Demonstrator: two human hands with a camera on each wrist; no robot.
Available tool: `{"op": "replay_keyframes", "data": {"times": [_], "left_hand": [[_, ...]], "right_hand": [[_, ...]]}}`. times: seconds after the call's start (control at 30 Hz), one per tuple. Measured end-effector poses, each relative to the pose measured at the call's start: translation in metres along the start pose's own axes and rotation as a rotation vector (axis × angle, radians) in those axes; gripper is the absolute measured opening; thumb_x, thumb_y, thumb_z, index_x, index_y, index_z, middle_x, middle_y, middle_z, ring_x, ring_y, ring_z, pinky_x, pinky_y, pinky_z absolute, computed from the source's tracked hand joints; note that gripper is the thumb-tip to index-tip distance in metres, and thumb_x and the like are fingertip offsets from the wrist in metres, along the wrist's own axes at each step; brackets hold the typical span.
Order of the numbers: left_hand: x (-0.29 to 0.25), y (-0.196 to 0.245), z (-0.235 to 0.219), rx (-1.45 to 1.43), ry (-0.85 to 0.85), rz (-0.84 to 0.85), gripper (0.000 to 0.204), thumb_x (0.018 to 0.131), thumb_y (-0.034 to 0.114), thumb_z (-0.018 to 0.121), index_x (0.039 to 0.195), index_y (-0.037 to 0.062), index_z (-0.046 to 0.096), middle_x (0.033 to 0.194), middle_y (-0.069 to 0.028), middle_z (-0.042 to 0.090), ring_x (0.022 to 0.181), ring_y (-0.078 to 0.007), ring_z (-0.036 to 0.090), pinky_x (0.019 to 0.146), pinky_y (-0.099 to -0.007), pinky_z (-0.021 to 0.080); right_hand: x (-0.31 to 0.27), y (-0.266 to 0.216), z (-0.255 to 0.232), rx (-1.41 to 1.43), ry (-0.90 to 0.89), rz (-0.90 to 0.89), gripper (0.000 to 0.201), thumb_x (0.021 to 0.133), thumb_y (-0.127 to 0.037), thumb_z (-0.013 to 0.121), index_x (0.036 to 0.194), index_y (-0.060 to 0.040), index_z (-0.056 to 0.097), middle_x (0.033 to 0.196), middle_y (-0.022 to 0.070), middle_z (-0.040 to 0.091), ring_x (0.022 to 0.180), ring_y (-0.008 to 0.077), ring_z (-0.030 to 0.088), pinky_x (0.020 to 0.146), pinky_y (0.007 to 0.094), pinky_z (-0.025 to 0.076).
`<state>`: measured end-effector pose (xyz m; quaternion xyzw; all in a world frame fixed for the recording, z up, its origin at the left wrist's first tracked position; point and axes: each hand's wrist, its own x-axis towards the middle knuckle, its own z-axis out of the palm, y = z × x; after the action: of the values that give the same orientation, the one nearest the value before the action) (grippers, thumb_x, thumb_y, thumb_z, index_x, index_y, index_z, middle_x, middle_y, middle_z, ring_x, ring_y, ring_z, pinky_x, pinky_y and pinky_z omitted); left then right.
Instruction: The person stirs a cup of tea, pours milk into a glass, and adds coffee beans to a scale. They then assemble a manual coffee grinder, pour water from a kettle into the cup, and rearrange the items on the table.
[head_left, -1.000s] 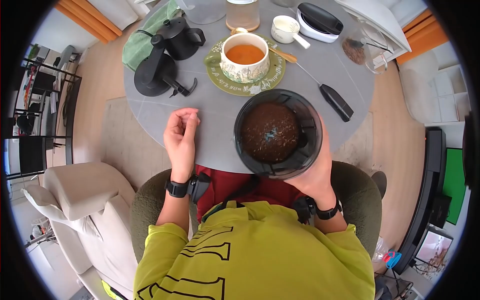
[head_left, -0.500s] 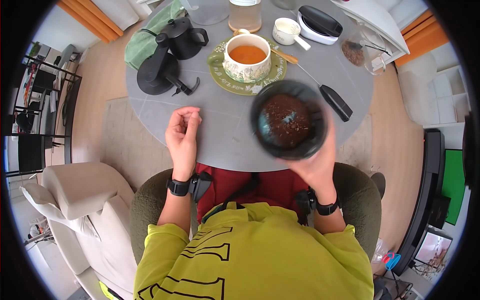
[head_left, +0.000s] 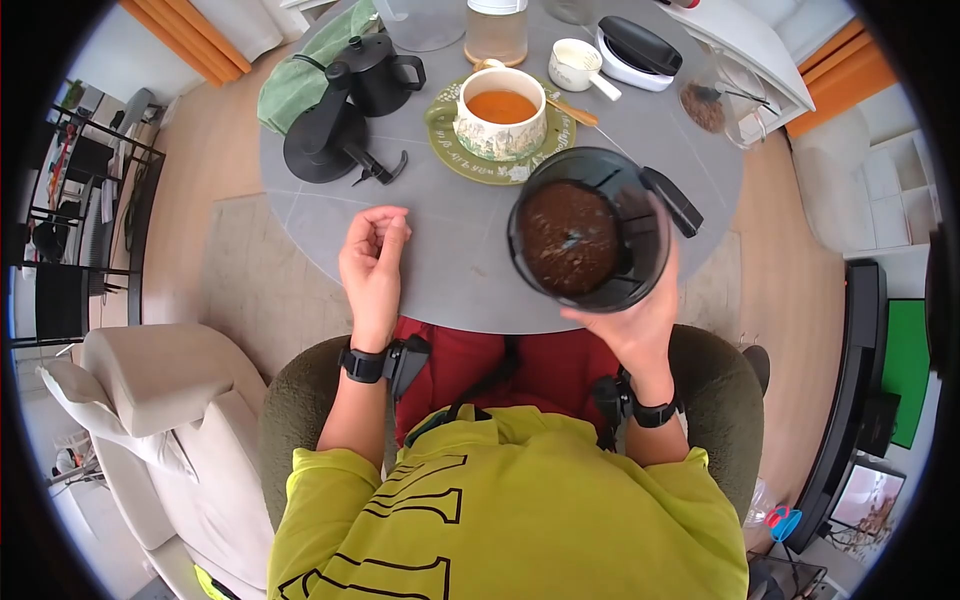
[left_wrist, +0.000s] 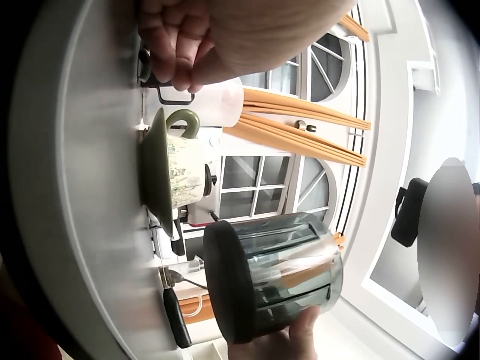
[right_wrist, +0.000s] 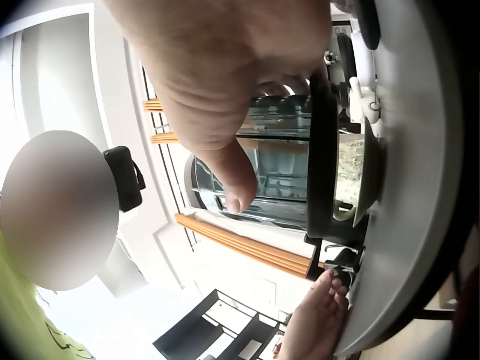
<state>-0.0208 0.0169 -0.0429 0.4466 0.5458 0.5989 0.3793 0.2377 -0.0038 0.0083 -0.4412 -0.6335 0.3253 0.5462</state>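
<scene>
My right hand (head_left: 645, 330) grips a clear, dark-tinted container (head_left: 640, 250) with a black base, raised above the table's near side. Brown coffee grounds (head_left: 568, 240) lie inside it, visible through its open top. In the right wrist view the thumb lies along the container's clear wall (right_wrist: 281, 180). My left hand (head_left: 375, 262) rests at the table's near edge, fingers loosely curled around nothing. Beyond the hands, a patterned cup (head_left: 500, 138) of orange-brown liquid stands on a green saucer (head_left: 440, 145). A black-handled frother (head_left: 680, 205) lies just past the container, which partly hides it.
At the left stand a black kettle (head_left: 380, 80) and a black lidded piece with a crank-like arm (head_left: 325, 140), beside a green cloth (head_left: 300, 90). Farther back are a jar (head_left: 495, 35), a white measuring cup (head_left: 575, 65), a black-and-white device (head_left: 640, 55) and a glass pitcher (head_left: 735, 105).
My right hand has moved the container rightward and slightly away from my body, with its tilt changing and blur midway. My left hand stays in nearly the same place.
</scene>
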Motion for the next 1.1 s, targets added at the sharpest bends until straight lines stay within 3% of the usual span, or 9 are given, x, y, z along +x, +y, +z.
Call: {"op": "replay_keyframes", "data": {"times": [0.33, 0.5, 0.53, 0.6, 0.67, 0.73, 0.87, 0.9, 1.1], "left_hand": [[-0.001, -0.001, -0.001, -0.016, -0.012, 0.007, 0.011, 0.093, 0.008, 0.059, 0.100, 0.0001, 0.061, 0.083, 0.0012, 0.059, 0.078, -0.0046, 0.053, 0.072, -0.0181, 0.042], [0.000, -0.005, -0.001, -0.025, -0.012, 0.016, 0.011, 0.093, 0.008, 0.059, 0.100, 0.0001, 0.061, 0.083, 0.0012, 0.059, 0.078, -0.0047, 0.053, 0.072, -0.0183, 0.042], [0.000, -0.005, -0.002, -0.034, -0.010, 0.021, 0.011, 0.093, 0.008, 0.059, 0.100, 0.0001, 0.061, 0.083, 0.0012, 0.059, 0.078, -0.0047, 0.053, 0.072, -0.0184, 0.042], [-0.001, -0.004, -0.002, -0.031, -0.009, 0.017, 0.011, 0.093, 0.008, 0.059, 0.100, 0.0001, 0.061, 0.083, 0.0011, 0.059, 0.078, -0.0048, 0.053, 0.072, -0.0184, 0.043], [0.000, -0.003, -0.002, -0.033, -0.007, 0.017, 0.011, 0.093, 0.008, 0.059, 0.100, 0.0001, 0.061, 0.084, 0.0011, 0.059, 0.078, -0.0049, 0.053, 0.072, -0.0184, 0.043], [0.000, -0.003, -0.002, -0.024, -0.024, 0.006, 0.011, 0.093, 0.008, 0.058, 0.100, 0.0001, 0.061, 0.084, 0.0010, 0.059, 0.079, -0.0051, 0.053, 0.073, -0.0185, 0.043], [-0.001, -0.001, -0.002, -0.050, -0.003, 0.005, 0.011, 0.094, 0.008, 0.058, 0.101, 0.0000, 0.061, 0.084, 0.0010, 0.059, 0.079, -0.0052, 0.053, 0.073, -0.0187, 0.042], [-0.001, -0.001, -0.001, -0.043, -0.010, 0.011, 0.012, 0.094, 0.008, 0.058, 0.101, 0.0001, 0.061, 0.084, 0.0010, 0.059, 0.079, -0.0053, 0.053, 0.073, -0.0188, 0.042], [-0.001, 0.001, -0.001, -0.039, -0.020, 0.002, 0.010, 0.093, 0.008, 0.058, 0.100, 0.0006, 0.061, 0.084, 0.0011, 0.058, 0.079, -0.0054, 0.053, 0.073, -0.0190, 0.043]], "right_hand": [[-0.006, -0.004, 0.005, 0.002, -0.011, -0.002, 0.115, 0.054, -0.018, 0.092, 0.144, 0.0030, 0.023, 0.142, 0.0180, 0.038, 0.129, 0.0274, 0.043, 0.108, 0.0415, 0.036], [-0.010, -0.015, 0.002, -0.209, -0.244, -0.078, 0.111, 0.057, -0.016, 0.090, 0.143, 0.0038, 0.023, 0.141, 0.0175, 0.039, 0.127, 0.0274, 0.044, 0.108, 0.0397, 0.036], [-0.010, -0.011, 0.003, -0.208, -0.243, -0.076, 0.111, 0.057, -0.016, 0.090, 0.143, 0.0038, 0.023, 0.141, 0.0175, 0.039, 0.127, 0.0274, 0.044, 0.108, 0.0397, 0.036], [-0.008, 0.002, 0.005, 0.047, 0.079, 0.034, 0.117, 0.054, -0.022, 0.093, 0.143, 0.0037, 0.023, 0.141, 0.0181, 0.039, 0.127, 0.0275, 0.045, 0.108, 0.0402, 0.035], [-0.005, -0.004, 0.004, -0.026, 0.057, -0.016, 0.117, 0.054, -0.024, 0.093, 0.143, 0.0035, 0.023, 0.141, 0.0178, 0.039, 0.127, 0.0270, 0.044, 0.107, 0.0405, 0.036], [-0.011, -0.013, 0.009, -0.108, -0.168, -0.069, 0.107, 0.058, -0.014, 0.090, 0.142, 0.0035, 0.026, 0.135, 0.0181, 0.045, 0.123, 0.0278, 0.049, 0.103, 0.0391, 0.040], [-0.009, -0.006, 0.015, 0.087, 0.045, 0.113, 0.121, 0.051, -0.028, 0.094, 0.143, 0.0033, 0.023, 0.141, 0.0181, 0.039, 0.128, 0.0274, 0.043, 0.109, 0.0416, 0.033], [-0.007, -0.003, 0.013, 0.031, -0.060, -0.018, 0.118, 0.053, -0.028, 0.094, 0.143, 0.0035, 0.024, 0.141, 0.0175, 0.039, 0.129, 0.0269, 0.042, 0.109, 0.0413, 0.033], [-0.008, 0.002, 0.014, 0.091, -0.020, 0.036, 0.115, 0.055, -0.025, 0.093, 0.142, 0.0044, 0.024, 0.141, 0.0171, 0.039, 0.127, 0.0261, 0.044, 0.107, 0.0401, 0.037]]}}
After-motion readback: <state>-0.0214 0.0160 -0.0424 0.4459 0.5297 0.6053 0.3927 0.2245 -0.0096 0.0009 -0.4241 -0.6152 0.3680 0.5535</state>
